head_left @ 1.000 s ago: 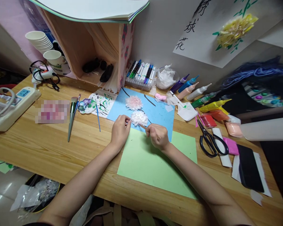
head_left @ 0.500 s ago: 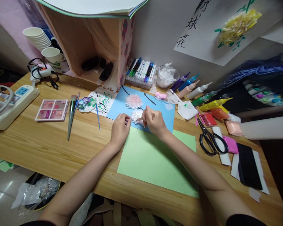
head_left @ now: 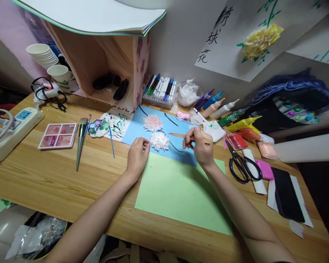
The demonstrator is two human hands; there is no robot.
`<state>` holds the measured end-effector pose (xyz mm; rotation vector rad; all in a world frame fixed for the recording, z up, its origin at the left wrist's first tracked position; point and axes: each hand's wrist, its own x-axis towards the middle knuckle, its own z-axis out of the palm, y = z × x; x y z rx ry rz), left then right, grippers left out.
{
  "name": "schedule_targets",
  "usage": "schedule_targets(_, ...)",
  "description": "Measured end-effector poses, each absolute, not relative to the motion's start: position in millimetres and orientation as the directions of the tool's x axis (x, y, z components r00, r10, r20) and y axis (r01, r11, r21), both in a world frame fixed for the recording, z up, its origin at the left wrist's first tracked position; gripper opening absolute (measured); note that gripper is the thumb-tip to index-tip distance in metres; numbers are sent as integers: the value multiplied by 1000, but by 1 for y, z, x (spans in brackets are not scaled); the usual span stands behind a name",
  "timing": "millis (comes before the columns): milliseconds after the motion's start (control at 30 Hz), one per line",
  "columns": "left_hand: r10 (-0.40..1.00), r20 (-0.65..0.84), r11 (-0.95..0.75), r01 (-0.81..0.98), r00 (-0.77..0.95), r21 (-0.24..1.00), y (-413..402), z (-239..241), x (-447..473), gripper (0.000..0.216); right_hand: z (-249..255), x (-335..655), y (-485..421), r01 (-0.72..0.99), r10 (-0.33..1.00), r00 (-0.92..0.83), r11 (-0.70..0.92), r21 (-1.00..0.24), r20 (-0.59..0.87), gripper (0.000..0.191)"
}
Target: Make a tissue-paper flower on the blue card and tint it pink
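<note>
On a blue sheet (head_left: 134, 126) lie a white ruffled flower (head_left: 159, 141) and a pale pink one (head_left: 152, 122), with dark stem lines painted beside them. My right hand (head_left: 201, 144) is closed round a tan pointed stick (head_left: 177, 135), perhaps of wood. Its tip points left, just off the upper right of the white flower. My left hand (head_left: 137, 155) rests at the lower left edge of the blue sheet, left of the white flower. Its fingers are curled with the tips together, and what they hold, if anything, is hidden. A green sheet (head_left: 178, 197) lies in front.
Black scissors (head_left: 242, 166), a phone (head_left: 287, 195) and clay packets (head_left: 238, 141) lie on the right. Paint bottles (head_left: 214, 107) and a marker box (head_left: 160, 89) stand behind. On the left are brushes (head_left: 80, 146), a palette (head_left: 97, 128) and a power strip (head_left: 23, 126).
My right hand has lifted the stick off the white flower and moved right, so the flower shows whole. My left hand stays about where it was. The view has shifted slightly.
</note>
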<state>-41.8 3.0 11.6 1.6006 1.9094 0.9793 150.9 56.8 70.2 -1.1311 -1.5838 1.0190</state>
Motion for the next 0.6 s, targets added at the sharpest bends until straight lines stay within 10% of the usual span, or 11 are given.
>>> schedule_targets(367, 966, 120, 61, 652, -229, 756, 4, 11, -45, 13, 0, 221, 103, 789, 848, -277, 469, -397, 451, 6)
schedule_targets(600, 961, 137, 53, 647, -239, 760, 5, 11, -46, 12, 0, 215, 111, 819, 847, -284, 458, -345, 449, 13)
